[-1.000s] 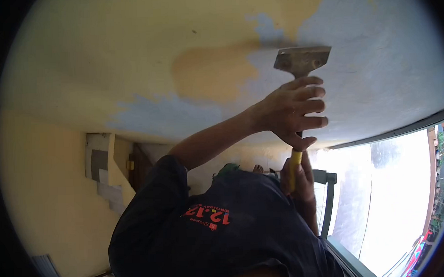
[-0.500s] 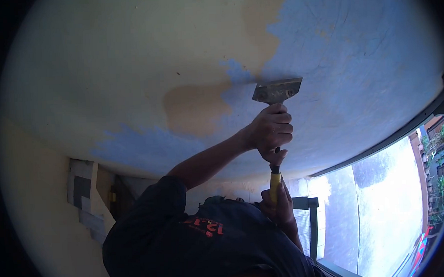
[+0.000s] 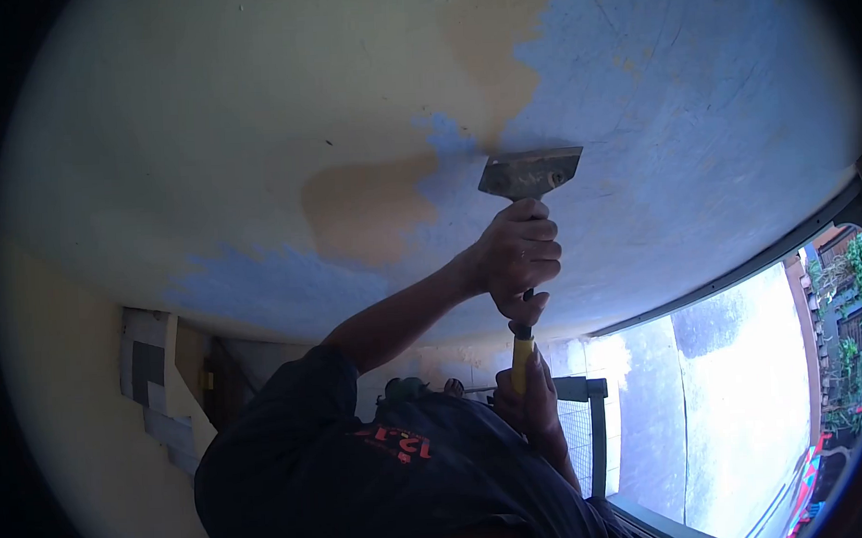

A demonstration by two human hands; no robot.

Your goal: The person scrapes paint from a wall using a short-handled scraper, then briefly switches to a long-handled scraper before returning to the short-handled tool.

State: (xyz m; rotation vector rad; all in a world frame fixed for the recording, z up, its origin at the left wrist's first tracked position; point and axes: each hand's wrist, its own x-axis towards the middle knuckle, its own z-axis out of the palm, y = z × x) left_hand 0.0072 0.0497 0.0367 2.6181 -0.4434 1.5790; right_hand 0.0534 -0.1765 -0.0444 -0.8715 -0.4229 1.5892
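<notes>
Scraper (image 3: 529, 173): dull grey metal blade blotched with brown, dark neck, bright yellow handle. Ceiling (image 3: 203, 115): pale cream-yellow coat, broken by patchy sky-blue areas crossed with fine dark cracks and by one orange-tan patch (image 3: 366, 209). Shirt (image 3: 345, 494): dark navy with red-orange lettering; wall (image 3: 61, 381): warm yellow with a panel (image 3: 147, 378) of grey and white blocks; railing (image 3: 597, 435): dull grey-green.
</notes>
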